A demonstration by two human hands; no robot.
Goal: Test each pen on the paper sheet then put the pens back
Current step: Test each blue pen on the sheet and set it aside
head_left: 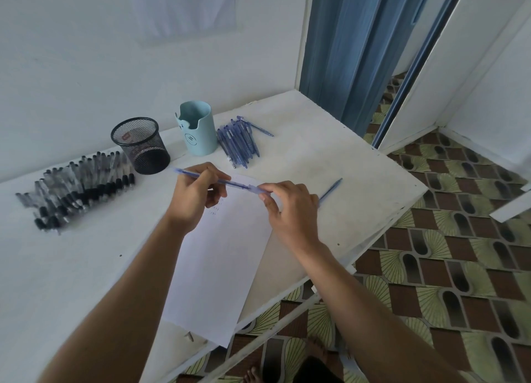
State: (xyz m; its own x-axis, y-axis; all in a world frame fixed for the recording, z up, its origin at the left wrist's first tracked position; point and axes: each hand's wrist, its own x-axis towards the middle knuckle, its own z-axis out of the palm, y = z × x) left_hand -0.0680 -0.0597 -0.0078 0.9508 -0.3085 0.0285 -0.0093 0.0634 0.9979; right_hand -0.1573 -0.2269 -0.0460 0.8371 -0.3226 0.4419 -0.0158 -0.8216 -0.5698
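Observation:
A white paper sheet (221, 270) lies on the white table (330, 158) with a few small scribbles near its top. Above it my left hand (195, 196) grips the barrel of a blue pen (230, 183), held almost level. My right hand (290, 207) pinches that pen's right end, which looks like its cap. A second thin blue pen (332, 189) sticks out to the right from behind my right hand; I cannot tell whether the hand holds it. A heap of blue pens (238, 141) lies beside a light-blue holder (198, 128). Many black pens (77, 184) lie beside a black mesh cup (140, 144).
The table's right and front edges drop off to a patterned floor (448, 253). A white wall stands close behind the holders. A blue folding door (359, 46) is at the back right. A bare foot (253, 375) shows below the table's front edge.

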